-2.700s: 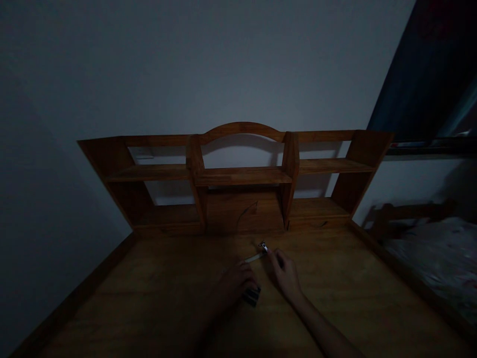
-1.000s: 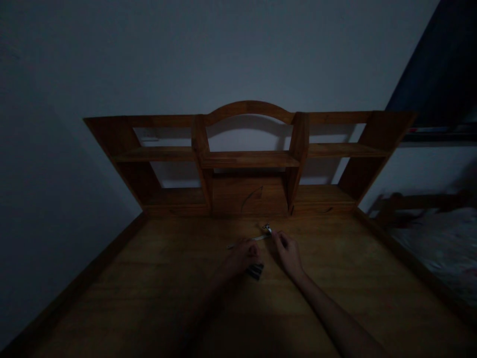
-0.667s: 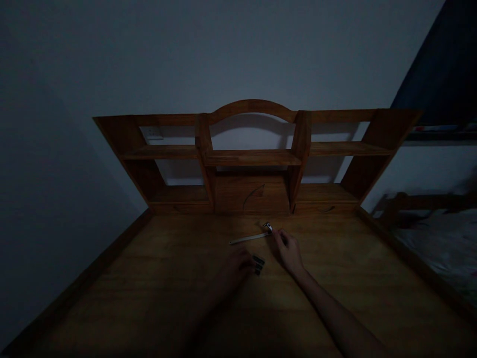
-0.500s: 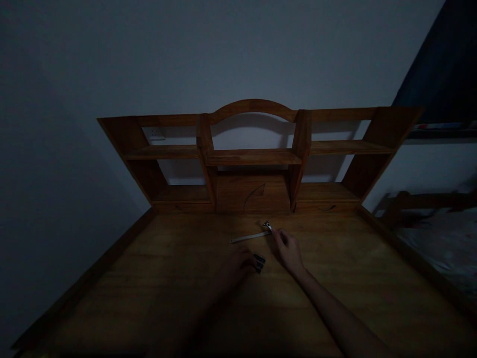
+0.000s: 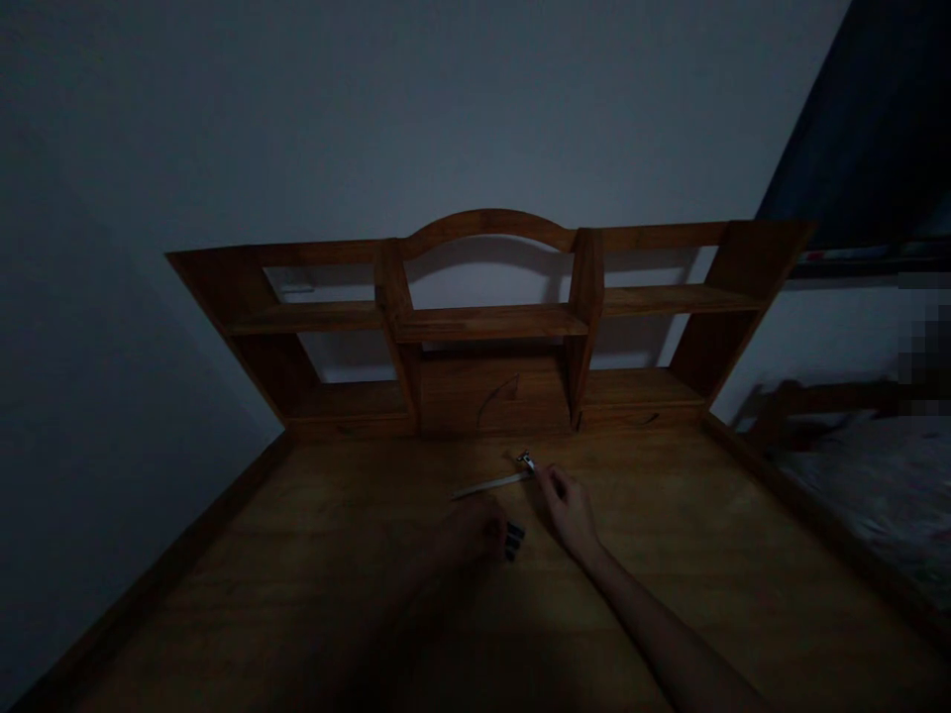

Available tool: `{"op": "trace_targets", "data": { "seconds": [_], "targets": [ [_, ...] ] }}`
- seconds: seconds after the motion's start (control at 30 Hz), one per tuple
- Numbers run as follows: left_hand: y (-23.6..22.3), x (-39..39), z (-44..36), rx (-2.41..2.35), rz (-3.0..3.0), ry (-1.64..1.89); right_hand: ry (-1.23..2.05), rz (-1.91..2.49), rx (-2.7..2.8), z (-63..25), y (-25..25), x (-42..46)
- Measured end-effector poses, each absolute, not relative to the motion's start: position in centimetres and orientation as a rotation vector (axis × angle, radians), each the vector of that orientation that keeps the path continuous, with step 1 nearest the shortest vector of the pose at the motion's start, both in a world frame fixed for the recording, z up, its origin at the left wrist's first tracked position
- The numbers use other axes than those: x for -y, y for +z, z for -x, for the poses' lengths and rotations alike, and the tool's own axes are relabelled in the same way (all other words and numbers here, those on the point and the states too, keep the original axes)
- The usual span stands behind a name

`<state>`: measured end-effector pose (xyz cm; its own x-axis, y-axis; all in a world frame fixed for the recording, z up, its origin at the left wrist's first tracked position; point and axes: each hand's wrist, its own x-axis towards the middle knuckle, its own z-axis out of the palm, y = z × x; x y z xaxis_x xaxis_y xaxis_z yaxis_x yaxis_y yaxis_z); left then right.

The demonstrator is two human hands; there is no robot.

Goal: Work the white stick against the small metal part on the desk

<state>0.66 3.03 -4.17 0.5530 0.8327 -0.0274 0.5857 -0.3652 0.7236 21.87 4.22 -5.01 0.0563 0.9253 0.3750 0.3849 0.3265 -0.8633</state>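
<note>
My right hand (image 5: pixel 569 503) is closed in a pinch around a small shiny silver tool (image 5: pixel 527 461) with a T-shaped head; its exact kind is too small and dim to make out. Beside the tool's head, a thin pale strip (image 5: pixel 490 486) runs out to the left, low over or on the tabletop; whether the two are joined I cannot tell. My left hand (image 5: pixel 475 527), dark and a little blurred, has its fingers drawn together at a small dark piece (image 5: pixel 514 542) with several parallel bars. That piece sticks out to the right of the fingertips.
Both hands are over a wooden desk (image 5: pixel 713 555). Along its back stands a wooden shelf unit (image 5: pixel 490 322) with an arched top and low drawers, against a pale wall (image 5: pixel 446 109). Bedding (image 5: pixel 862 485) shows at the right, under a dark window or curtain (image 5: pixel 869 129).
The view has shifted slightly, so the desk and shelf sit a little lower and further left. Both hands keep nearly the same places; the left hand and dark piece have turned slightly.
</note>
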Motion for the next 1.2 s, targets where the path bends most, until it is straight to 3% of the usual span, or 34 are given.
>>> {"op": "trace_targets", "data": {
  "seconds": [0.33, 0.77, 1.2],
  "targets": [
    [-2.0, -5.5, -2.2, -1.199, -1.381, 1.169, 0.725, 1.196, 1.449, -22.7, -4.3, -4.8],
    [-5.4, -5.6, -3.9, -1.297, -1.344, 1.129, 1.241, 1.036, 1.413, -25.5, -3.4, -6.3],
    [-6.2, -5.6, -4.1, -1.211, -1.374, 1.111, 0.952, 1.056, 1.925, -25.2, -3.4, -5.2]
  ]
}}
